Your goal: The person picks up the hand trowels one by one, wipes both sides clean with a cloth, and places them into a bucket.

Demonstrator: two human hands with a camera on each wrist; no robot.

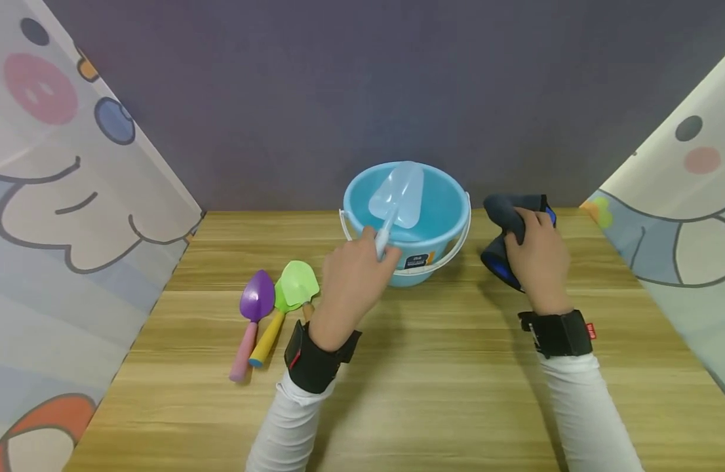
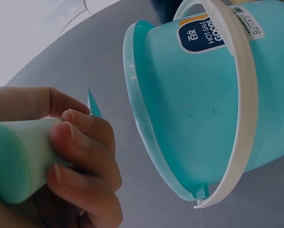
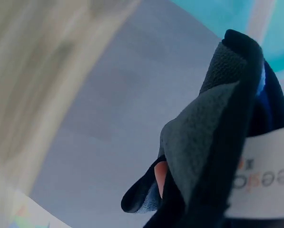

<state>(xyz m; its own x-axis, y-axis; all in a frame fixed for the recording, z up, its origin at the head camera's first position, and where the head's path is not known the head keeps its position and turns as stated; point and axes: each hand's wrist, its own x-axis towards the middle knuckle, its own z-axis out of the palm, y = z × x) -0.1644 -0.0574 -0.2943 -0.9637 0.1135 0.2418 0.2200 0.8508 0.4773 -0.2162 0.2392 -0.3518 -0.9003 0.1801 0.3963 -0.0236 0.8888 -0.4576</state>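
Observation:
My left hand (image 1: 356,278) grips the handle (image 2: 39,142) of a pale blue scoop (image 1: 406,196), whose blade is over the mouth of a light blue bucket (image 1: 412,236). In the left wrist view the fingers curl round that handle, beside the bucket (image 2: 194,104) with its white bail. To the right of the bucket, my right hand (image 1: 538,259) holds a folded dark grey cloth (image 1: 504,213) with a blue underside. The right wrist view shows the cloth (image 3: 199,128) bunched up, a white label (image 3: 265,180) on it and one fingertip showing; the rest of the hand is hidden.
Left of the left hand, several small trowels lie on the wooden table (image 1: 457,393): a purple one (image 1: 257,296) with a pink handle and green ones (image 1: 299,283) with yellow and wooden handles. A dark wall (image 1: 398,78) stands behind; cartoon-printed panels (image 1: 61,196) flank both sides.

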